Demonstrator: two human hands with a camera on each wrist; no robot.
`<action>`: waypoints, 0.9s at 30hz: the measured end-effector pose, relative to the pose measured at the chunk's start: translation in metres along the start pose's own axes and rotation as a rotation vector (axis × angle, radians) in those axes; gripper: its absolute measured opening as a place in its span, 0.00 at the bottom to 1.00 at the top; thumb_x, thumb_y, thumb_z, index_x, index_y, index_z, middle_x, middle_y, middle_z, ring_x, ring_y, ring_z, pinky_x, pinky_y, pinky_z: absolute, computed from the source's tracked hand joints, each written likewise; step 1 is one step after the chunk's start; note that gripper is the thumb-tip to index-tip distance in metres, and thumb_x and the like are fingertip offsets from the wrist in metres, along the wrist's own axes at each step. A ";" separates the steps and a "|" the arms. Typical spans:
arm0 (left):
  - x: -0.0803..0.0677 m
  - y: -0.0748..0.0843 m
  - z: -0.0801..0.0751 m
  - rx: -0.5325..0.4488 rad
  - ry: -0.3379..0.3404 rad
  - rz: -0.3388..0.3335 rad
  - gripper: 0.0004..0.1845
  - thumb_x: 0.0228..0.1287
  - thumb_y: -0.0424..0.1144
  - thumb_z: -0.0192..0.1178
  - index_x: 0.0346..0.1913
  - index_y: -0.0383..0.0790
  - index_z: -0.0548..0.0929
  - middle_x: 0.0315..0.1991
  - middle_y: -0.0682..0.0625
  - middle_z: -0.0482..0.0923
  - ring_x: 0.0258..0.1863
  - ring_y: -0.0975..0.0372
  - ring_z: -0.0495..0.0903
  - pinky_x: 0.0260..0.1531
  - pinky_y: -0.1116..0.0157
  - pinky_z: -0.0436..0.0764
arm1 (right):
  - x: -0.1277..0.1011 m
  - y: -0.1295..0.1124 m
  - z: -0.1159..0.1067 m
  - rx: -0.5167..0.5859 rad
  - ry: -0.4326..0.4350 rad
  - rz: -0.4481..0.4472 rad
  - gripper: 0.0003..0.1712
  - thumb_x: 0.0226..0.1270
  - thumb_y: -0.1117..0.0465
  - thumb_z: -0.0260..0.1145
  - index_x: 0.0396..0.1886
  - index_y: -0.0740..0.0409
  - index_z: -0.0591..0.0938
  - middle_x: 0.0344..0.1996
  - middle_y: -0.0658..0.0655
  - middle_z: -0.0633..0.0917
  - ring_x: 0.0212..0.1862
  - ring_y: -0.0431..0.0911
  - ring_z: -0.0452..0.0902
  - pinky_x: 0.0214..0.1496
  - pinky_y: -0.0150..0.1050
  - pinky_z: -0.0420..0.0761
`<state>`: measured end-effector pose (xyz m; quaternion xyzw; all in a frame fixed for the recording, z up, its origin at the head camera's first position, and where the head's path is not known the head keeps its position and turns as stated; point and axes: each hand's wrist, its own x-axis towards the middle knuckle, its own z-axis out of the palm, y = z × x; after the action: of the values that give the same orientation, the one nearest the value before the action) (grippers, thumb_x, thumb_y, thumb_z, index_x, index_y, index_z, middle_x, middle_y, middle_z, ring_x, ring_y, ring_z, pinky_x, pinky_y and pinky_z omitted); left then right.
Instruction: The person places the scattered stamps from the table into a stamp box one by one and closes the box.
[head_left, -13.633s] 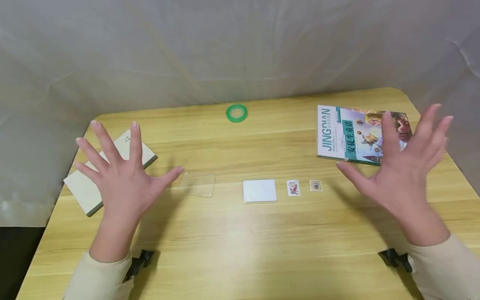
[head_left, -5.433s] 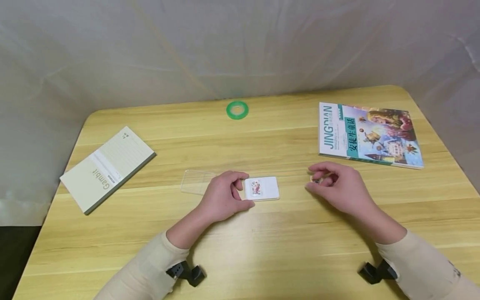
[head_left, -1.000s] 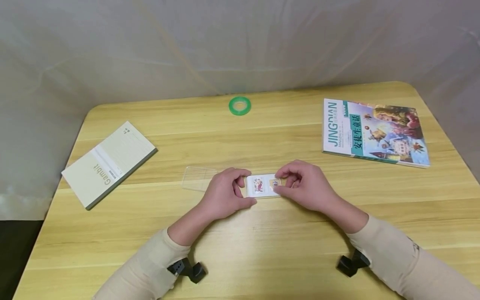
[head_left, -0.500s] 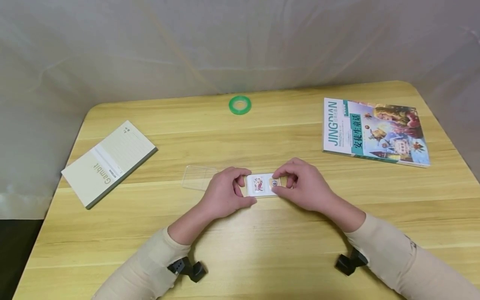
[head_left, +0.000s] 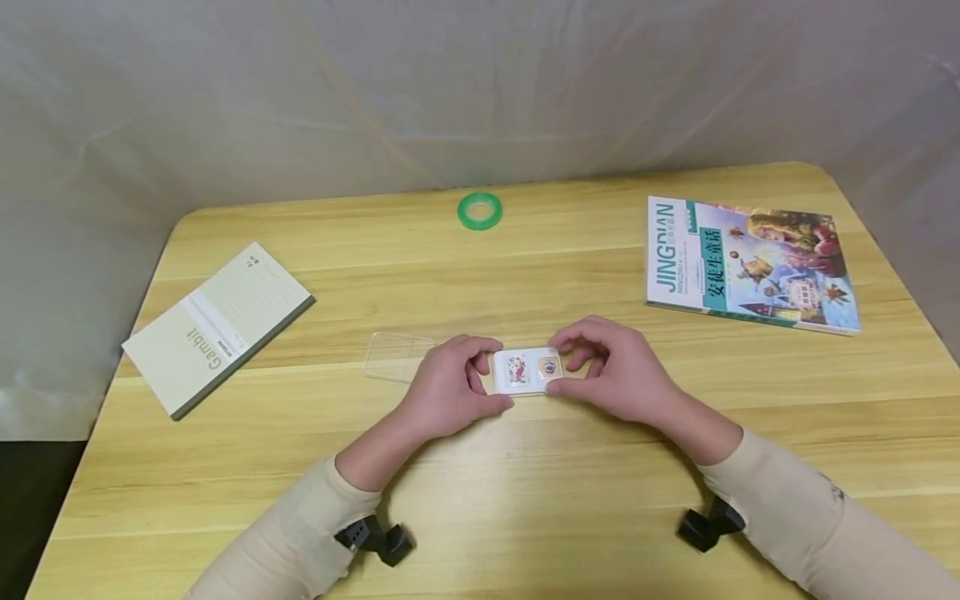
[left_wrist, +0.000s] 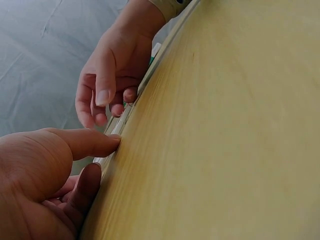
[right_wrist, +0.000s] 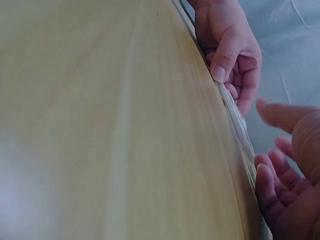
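A small flat white case [head_left: 531, 389] lies on the table in the head view. On it sit two stamp-like pictures side by side: a red floral one [head_left: 517, 369] at left and a tan one [head_left: 550, 367] at right. My left hand [head_left: 450, 390] grips the case's left end between thumb and fingers. At the right end, my right hand [head_left: 618, 367] has its thumb and fingers spread around the tan picture and the case's corners. The right wrist view shows that thumb [right_wrist: 285, 116] raised away from the case, with the other fingers loosely bent.
A clear plastic lid [head_left: 390, 354] lies left of the case, partly behind my left hand. A Gambit notebook [head_left: 217, 329] is farther left. Green tape [head_left: 480, 211] stands at the back, and a colourful book [head_left: 752, 265] lies at the back right.
Earlier the pictures lay beside the case; the floral one was placed first, then the tan one. Within the last second my right thumb and fingers have spread off the tan picture.
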<state>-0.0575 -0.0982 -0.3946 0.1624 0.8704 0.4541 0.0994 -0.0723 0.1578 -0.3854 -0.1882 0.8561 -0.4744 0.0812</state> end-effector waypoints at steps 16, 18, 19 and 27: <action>-0.001 0.001 -0.001 0.015 0.002 0.015 0.34 0.43 0.36 0.82 0.56 0.33 0.82 0.34 0.52 0.73 0.20 0.68 0.77 0.31 0.65 0.78 | -0.003 0.017 -0.009 -0.177 -0.054 -0.130 0.42 0.41 0.43 0.85 0.59 0.48 0.81 0.47 0.45 0.81 0.53 0.44 0.73 0.58 0.50 0.66; -0.001 0.001 -0.001 0.015 0.002 0.015 0.33 0.43 0.36 0.82 0.56 0.33 0.82 0.34 0.52 0.73 0.20 0.68 0.77 0.31 0.65 0.78 | -0.003 0.018 -0.008 -0.205 -0.062 -0.118 0.41 0.42 0.42 0.85 0.59 0.47 0.82 0.48 0.44 0.80 0.53 0.45 0.71 0.58 0.51 0.64; -0.001 0.001 -0.001 0.015 0.003 0.015 0.33 0.43 0.36 0.82 0.56 0.33 0.82 0.33 0.52 0.73 0.20 0.68 0.77 0.31 0.65 0.78 | -0.003 0.018 -0.007 -0.220 -0.064 -0.115 0.41 0.43 0.41 0.84 0.58 0.46 0.82 0.49 0.44 0.80 0.54 0.45 0.71 0.57 0.52 0.63; -0.001 0.001 -0.001 0.008 0.003 0.015 0.33 0.43 0.35 0.82 0.56 0.31 0.81 0.33 0.51 0.73 0.21 0.68 0.77 0.28 0.66 0.78 | -0.002 0.016 -0.005 -0.250 -0.061 -0.110 0.36 0.46 0.43 0.83 0.56 0.45 0.83 0.48 0.44 0.79 0.54 0.46 0.70 0.55 0.52 0.61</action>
<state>-0.0569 -0.0984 -0.3937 0.1688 0.8710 0.4518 0.0938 -0.0760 0.1708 -0.3964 -0.2579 0.8941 -0.3618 0.0570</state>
